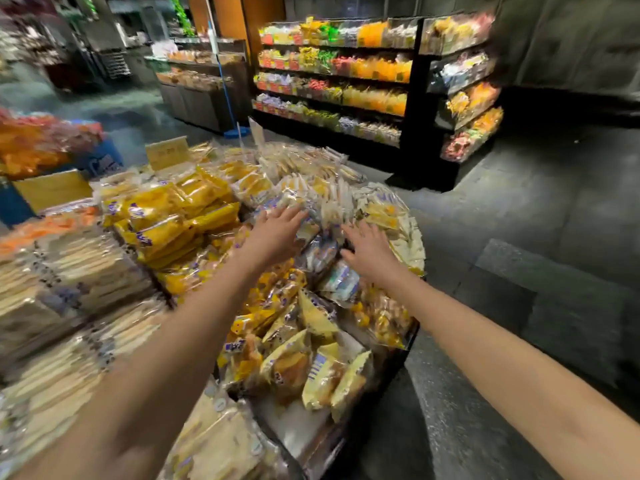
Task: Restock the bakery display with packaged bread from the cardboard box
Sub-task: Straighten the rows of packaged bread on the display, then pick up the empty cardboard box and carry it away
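The bakery display stretches from bottom left to centre, piled with packaged bread. Both my arms reach out over it. My left hand lies flat with straight fingers on clear-wrapped bread packs near the far end. My right hand is spread, palm down, on blue-and-white packs beside it. Neither hand grips a pack. No cardboard box is in view. The picture is blurred.
Yellow bread packs and stacked sandwich packs fill the left of the display. Triangular packs lie near its front edge. A black shelf unit of sweets stands beyond. Grey floor lies to the right.
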